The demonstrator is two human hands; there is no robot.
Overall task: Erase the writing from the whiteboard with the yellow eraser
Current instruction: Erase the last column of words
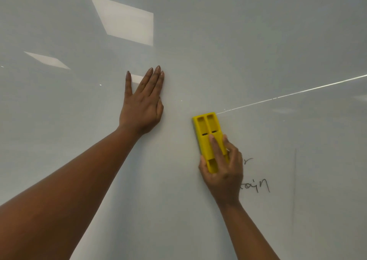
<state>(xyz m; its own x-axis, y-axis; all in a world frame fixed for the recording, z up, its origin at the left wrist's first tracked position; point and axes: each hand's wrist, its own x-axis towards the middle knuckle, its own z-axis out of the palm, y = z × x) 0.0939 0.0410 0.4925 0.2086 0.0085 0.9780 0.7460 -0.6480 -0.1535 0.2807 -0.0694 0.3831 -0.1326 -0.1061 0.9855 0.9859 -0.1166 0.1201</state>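
The whiteboard (218, 41) fills the whole view. My right hand (223, 172) grips the yellow eraser (206, 132) by its lower half and holds it flat against the board, long side upright. Black handwriting (258, 185) shows just right of that hand, partly hidden behind it, with a smaller stroke (247, 160) above. My left hand (142, 103) lies flat on the board with fingers spread, to the left of the eraser and a little higher.
A thin vertical line (294, 190) runs down the board at the right. Ceiling lights reflect as bright patches (127, 19) at upper left, and a bright streak (297, 93) crosses the right side.
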